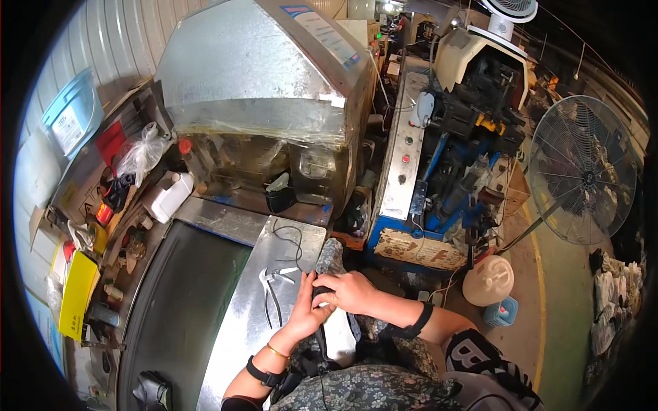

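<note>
My left hand (308,307) and my right hand (348,292) meet close to my body, at the right edge of a metal tabletop (240,301). Their fingers are closed on the dark upper end of a black and white shoe (338,335), whose long white part runs down toward my lap. Fingers hide much of the gripped end. To the left of my hands, a hand tool with curved handles (269,288) lies on the metal. A thin black cord (299,250) curls just beyond it.
A dark conveyor belt (185,274) runs at left, with a black shoe (152,390) on it. Ahead stands a big metal-hooded machine (253,75). A blue-framed machine (404,171), a floor fan (586,175) and a whitish plastic drum (488,279) are at right. Cluttered shelving (130,274) lines the left.
</note>
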The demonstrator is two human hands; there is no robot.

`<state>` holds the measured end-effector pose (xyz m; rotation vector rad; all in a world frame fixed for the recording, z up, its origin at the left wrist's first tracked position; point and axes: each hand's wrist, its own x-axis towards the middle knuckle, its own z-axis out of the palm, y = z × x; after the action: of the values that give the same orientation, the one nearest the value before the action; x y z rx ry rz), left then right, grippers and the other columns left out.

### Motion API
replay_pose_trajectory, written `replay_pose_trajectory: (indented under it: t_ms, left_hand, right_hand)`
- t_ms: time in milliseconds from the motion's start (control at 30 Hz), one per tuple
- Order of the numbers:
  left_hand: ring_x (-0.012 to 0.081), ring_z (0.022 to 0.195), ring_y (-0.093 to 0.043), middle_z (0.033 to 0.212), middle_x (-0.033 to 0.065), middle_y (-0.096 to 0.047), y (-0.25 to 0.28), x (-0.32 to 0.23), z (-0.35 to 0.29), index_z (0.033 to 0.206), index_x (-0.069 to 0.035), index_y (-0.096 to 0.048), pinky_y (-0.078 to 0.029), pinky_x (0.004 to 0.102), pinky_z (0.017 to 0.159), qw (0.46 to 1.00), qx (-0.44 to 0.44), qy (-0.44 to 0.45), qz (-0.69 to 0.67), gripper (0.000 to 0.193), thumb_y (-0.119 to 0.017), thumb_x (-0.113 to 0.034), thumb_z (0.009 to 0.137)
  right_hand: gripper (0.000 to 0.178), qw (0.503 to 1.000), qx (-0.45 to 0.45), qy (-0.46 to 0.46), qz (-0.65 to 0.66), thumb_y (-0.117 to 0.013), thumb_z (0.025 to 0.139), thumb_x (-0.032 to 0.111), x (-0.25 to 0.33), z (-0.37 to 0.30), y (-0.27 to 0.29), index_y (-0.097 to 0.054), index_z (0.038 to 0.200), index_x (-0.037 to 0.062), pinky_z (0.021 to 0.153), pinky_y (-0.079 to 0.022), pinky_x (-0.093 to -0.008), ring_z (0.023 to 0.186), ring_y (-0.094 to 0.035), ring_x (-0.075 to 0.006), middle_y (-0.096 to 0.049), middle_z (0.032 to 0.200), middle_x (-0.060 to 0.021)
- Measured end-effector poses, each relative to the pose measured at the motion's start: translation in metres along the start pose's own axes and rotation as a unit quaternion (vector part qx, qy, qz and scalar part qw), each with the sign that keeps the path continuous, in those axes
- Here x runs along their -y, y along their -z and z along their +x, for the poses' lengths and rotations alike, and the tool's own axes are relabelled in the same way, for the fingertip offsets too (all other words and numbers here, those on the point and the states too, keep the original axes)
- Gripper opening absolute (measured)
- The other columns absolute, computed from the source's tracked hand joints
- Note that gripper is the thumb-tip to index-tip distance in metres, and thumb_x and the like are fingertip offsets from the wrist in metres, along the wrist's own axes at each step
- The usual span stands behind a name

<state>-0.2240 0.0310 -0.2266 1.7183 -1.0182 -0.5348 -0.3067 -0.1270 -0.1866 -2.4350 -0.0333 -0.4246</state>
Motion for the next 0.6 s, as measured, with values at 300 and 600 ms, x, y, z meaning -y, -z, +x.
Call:
replay_pose_trajectory:
  t_ms: [300,600]
  left_hand:
    - [0.0328,0.144,-0.016,0.152,0.0255,-0.023,0.013,0.008,0.018,0.141,0.000,-0.036,-0.020,0.0381,0.114,0.997,-0.063,-0.024,-0.020,0.071,-0.068,-0.005,0.079]
    - [0.0190,0.098,-0.056,0.115,0.0098,-0.056,0.009,-0.018,0.045,0.132,-0.006,-0.047,-0.047,0.0299,0.088,0.911,-0.010,0.193,-0.365,0.047,-0.057,0.001,0.086]
  right_hand:
    - [0.070,0.934,-0.065,-0.242,0.254,-0.061,0.092,0.034,-0.004,-0.063,-0.044,-0.028,0.145,0.0035,0.097,-0.044,-0.0370,0.121,-0.053,-0.0362,-0.048,0.137,-0.0229]
    - [0.037,0.937,0.024,-0.183,0.296,-0.053,0.094,0.014,-0.017,-0.096,0.005,-0.050,0.126,-0.0037,0.081,-0.050,-0.0327,0.094,-0.063,-0.0195,-0.066,0.104,-0.0189]
